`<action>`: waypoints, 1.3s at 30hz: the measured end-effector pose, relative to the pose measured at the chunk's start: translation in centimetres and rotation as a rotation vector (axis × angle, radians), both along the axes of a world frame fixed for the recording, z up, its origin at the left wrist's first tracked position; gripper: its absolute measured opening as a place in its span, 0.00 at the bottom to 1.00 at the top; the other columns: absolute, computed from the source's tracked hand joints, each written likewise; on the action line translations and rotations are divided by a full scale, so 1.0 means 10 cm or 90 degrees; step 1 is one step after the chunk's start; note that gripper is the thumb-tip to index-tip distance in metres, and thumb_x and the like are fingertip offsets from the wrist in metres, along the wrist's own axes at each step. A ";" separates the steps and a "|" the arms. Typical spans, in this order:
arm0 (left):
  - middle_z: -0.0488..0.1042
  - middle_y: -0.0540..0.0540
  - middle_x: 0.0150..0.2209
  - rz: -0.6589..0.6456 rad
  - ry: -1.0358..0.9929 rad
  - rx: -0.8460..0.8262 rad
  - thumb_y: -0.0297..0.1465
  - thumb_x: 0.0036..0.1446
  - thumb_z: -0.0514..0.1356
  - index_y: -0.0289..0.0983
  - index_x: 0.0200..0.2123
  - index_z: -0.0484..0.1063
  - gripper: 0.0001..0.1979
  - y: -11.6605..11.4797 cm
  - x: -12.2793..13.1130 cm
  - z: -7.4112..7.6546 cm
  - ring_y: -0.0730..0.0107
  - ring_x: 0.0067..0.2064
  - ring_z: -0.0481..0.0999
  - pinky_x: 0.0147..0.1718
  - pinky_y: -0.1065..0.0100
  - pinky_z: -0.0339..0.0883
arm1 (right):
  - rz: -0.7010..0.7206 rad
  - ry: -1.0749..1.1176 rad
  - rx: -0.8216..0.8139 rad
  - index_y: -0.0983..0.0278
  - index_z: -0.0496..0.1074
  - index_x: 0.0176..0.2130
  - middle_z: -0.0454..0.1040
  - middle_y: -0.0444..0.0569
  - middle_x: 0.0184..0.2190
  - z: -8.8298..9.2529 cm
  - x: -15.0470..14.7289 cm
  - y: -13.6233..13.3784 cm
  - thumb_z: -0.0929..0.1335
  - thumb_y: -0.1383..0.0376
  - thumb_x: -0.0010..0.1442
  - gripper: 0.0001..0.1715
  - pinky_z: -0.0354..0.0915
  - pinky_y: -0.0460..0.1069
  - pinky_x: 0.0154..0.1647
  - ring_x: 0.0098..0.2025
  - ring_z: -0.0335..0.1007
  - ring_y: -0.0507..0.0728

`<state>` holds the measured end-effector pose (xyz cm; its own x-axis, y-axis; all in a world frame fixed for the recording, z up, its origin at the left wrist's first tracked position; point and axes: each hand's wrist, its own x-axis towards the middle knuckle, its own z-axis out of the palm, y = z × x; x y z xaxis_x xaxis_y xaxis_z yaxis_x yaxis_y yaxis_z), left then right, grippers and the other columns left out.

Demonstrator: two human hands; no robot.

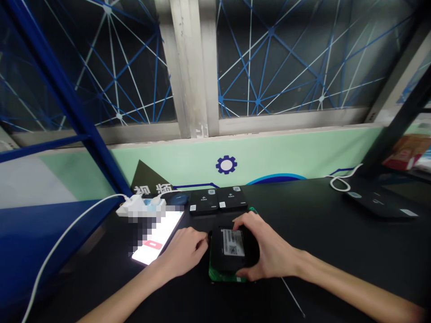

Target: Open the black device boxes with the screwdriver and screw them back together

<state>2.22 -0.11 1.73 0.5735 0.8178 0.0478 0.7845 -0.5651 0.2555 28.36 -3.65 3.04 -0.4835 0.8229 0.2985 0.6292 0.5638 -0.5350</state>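
A black device (218, 251) with a white printed label (233, 242) is in front of me, over a green board or tray (224, 274) whose edge shows below it. My right hand (262, 246) grips the device from its right side, thumb at the near edge and fingers at the far edge. Beside the device's left edge is my left hand (188, 249), its fingers curled; whether they hold anything is hidden. A lit phone (164, 233) lies left of my left hand. A thin metal rod (293, 298) rests near my right wrist.
Two black boxes (204, 201) stand at the back, beside a dark blue mouse-like object (178, 199). A white power strip (141, 207) with cables is at the back left. Another black device (380, 204) and a white cable (340, 183) lie on the right.
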 end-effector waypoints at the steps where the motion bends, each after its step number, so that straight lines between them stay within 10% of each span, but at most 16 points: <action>1: 0.70 0.50 0.22 -0.008 0.002 0.004 0.26 0.63 0.50 0.38 0.22 0.62 0.16 0.00 0.00 0.00 0.69 0.25 0.73 0.25 0.67 0.46 | 0.006 0.002 0.003 0.59 0.63 0.44 0.66 0.46 0.42 -0.01 -0.03 -0.02 0.80 0.58 0.34 0.40 0.61 0.56 0.47 0.43 0.61 0.60; 39: 0.71 0.49 0.23 -0.032 0.022 0.015 0.29 0.69 0.47 0.39 0.24 0.65 0.19 -0.01 -0.04 -0.01 0.66 0.26 0.73 0.27 0.66 0.48 | 0.027 -0.024 0.009 0.60 0.68 0.51 0.72 0.55 0.50 -0.13 -0.09 -0.08 0.79 0.47 0.39 0.44 0.66 0.61 0.51 0.47 0.67 0.66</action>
<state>1.83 -0.25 1.60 0.6153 0.7870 0.0460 0.7632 -0.6093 0.2150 27.42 -4.43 1.74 -0.5290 0.7970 0.2916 0.6239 0.5981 -0.5029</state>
